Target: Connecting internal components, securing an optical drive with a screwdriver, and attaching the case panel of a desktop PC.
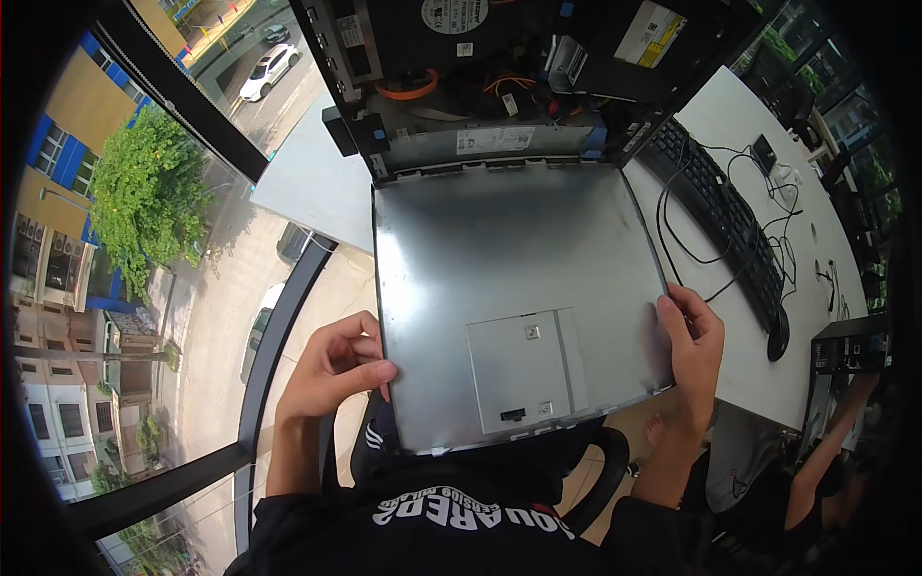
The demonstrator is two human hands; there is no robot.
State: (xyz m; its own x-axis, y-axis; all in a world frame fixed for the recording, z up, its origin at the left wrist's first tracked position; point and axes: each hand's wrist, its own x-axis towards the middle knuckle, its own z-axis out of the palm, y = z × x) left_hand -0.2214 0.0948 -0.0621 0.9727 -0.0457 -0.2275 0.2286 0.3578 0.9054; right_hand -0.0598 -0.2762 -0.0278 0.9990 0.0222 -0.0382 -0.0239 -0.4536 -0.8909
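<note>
A flat metal computer side panel (519,240) slopes toward me, its far edge up against the open computer case (490,142). On it sits a raised rectangular plate with two screws and a small black latch. My left hand (336,365) grips the panel's left edge, thumb at the rim and fingers curled beside it. At the right edge, my right hand (693,336) is closed, thumb on top and fingertips wrapped around the side. Inside the case are an orange cable (408,91), a round-labelled drive (455,13) and a metal bracket. Whether the panel's far tabs are hooked in I cannot tell.
Right of the case, a black keyboard (720,211), a black mouse (779,334) and tangled cables lie on the white table (749,370). Another person's arm (828,451) reaches to a dark device (850,348) at far right. A window with black frames (279,374) stands at left.
</note>
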